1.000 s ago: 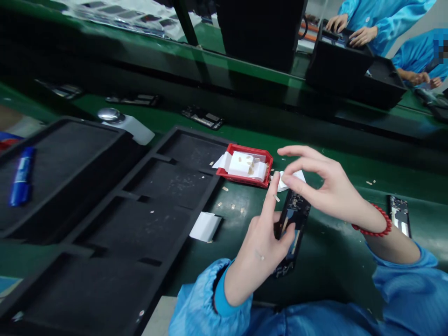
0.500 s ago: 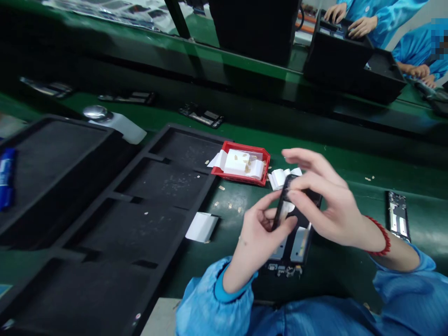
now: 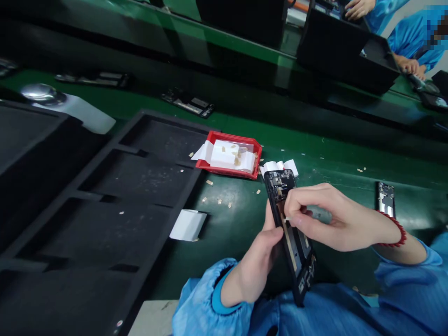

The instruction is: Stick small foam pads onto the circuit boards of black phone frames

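Observation:
My left hand [image 3: 257,261] grips the left edge of an opened phone [image 3: 292,238], which is held tilted with its circuit board at the top. Over the phone's middle, my right hand [image 3: 325,214] is closed, thumb and forefinger pinched on a small pale strip [image 3: 287,219]. A greyish object, partly hidden by the fingers, shows inside that hand. Behind the phone's top end lie white paper pieces [image 3: 290,167]. To the left, a red tray [image 3: 229,173] contains white paper and small tan tabs.
A black compartment tray [image 3: 168,186] fills the left side. Near it lie a white folded sheet [image 3: 188,225] and loose tan tabs. Other phone frames [image 3: 189,102] sit along the back and at the right [image 3: 386,198]. Across the bench are co-workers' hands.
The phone has been turned so its board and inner side face up. My right hand has moved down from its top end and pinches a pale strip. The view has shifted.

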`<state>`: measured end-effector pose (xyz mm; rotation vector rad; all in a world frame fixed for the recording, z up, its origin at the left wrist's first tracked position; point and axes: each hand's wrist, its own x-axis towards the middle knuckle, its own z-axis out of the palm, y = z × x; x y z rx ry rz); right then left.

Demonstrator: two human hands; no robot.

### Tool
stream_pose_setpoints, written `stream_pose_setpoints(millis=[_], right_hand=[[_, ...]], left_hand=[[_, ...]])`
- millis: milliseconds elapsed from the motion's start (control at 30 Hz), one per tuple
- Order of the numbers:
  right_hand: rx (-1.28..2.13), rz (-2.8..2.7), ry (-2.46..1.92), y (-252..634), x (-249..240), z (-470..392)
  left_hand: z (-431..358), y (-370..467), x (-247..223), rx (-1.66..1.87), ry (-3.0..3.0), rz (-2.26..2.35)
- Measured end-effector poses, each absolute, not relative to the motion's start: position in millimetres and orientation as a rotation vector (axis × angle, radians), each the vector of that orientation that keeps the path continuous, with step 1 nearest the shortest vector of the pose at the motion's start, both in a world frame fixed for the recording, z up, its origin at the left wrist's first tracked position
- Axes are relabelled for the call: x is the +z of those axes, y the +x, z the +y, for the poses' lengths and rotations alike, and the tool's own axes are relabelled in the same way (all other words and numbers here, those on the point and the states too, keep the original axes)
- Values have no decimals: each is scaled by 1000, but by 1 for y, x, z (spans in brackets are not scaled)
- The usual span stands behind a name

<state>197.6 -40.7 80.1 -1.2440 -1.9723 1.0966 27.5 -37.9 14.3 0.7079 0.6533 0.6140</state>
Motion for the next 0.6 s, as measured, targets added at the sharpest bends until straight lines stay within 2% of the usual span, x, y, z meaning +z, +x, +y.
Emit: stream_pose_setpoints(millis=[333,600], right_hand=[[1227,-1929,-1174,199,86,-34],[1226,-1970,-1171,197,90,-34]], left_hand=[[-17,10,10,479,1020,269],[-19,23,5,585,969,335]])
